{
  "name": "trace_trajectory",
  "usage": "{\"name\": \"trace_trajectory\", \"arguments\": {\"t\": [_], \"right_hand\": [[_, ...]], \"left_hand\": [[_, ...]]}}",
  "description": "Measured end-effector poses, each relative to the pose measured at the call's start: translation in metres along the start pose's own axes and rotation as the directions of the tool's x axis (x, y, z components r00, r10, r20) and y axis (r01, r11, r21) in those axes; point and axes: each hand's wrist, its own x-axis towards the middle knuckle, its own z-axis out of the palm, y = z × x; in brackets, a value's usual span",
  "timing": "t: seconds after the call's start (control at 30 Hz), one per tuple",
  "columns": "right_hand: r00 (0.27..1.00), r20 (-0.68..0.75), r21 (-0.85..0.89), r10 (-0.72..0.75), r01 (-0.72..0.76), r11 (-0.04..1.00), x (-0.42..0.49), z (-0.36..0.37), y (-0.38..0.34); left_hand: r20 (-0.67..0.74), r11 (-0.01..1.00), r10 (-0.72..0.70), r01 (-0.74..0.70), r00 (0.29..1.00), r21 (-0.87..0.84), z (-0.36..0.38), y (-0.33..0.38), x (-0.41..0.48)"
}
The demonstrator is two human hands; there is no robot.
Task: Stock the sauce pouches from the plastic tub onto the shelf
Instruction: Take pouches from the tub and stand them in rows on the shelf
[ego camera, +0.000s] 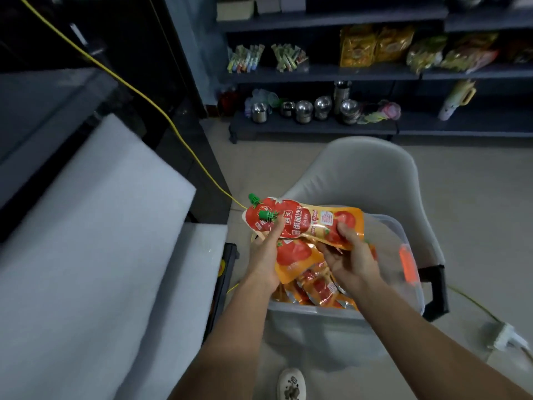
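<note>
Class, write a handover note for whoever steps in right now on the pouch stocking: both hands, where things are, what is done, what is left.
Left hand grips the spout end of the lifted pouches; right hand grips their bottom end.
Two green caps show, so likely two pouches, held above the plastic tub on the grey chair.
More pouches lie in the tub.
Done: no sauce pouches visible on the shelves ahead.
Left: shelve these, then the remainder.
</note>
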Motion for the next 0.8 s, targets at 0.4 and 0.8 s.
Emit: {"name": "trace_trajectory", "arguments": {"t": [0.4,0.8], "right_hand": [[0.903,0.367,-0.691,0.221,0.105,0.715,-0.13,0.002,-0.031],[0.559,0.622,-0.703,0.548,0.707,0.077,-0.26,0.111,0.045]], "left_hand": [[-0.186,0.916,0.401,-0.385,0.897,0.115,-0.038,0.01,-0.162],[-0.349,0.832,0.551,-0.532,0.758,0.159,-0.129,0.012,-0.306]]}}
